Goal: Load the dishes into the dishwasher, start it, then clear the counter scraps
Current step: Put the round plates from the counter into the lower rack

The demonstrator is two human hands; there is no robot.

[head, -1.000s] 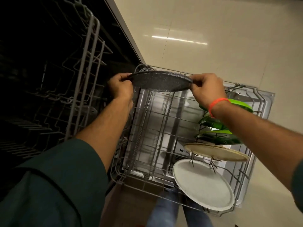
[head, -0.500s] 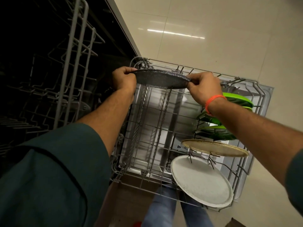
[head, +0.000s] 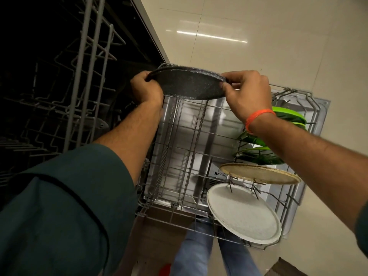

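A dark speckled round plate (head: pixel 189 84) hangs over the far end of the pulled-out lower dishwasher rack (head: pixel 179 156). My left hand (head: pixel 145 88) grips its left rim and my right hand (head: pixel 247 94), with an orange band at the wrist, pinches its right rim. The plate is tilted, its face towards me. On the rack's right side stand a white plate (head: pixel 245 214), a tan plate (head: pixel 260 174) and several green plates (head: pixel 260 154).
The upper rack (head: pixel 85 86) juts out at the left in front of the dark dishwasher interior. The open door lies under the lower rack. Cream floor tiles (head: pixel 258 36) spread beyond. My legs in jeans (head: pixel 197 250) stand below the rack's near edge.
Both hands have kept their hold on the dark plate, which has tipped so that more of its face shows. The view has shifted slightly towards the rack.
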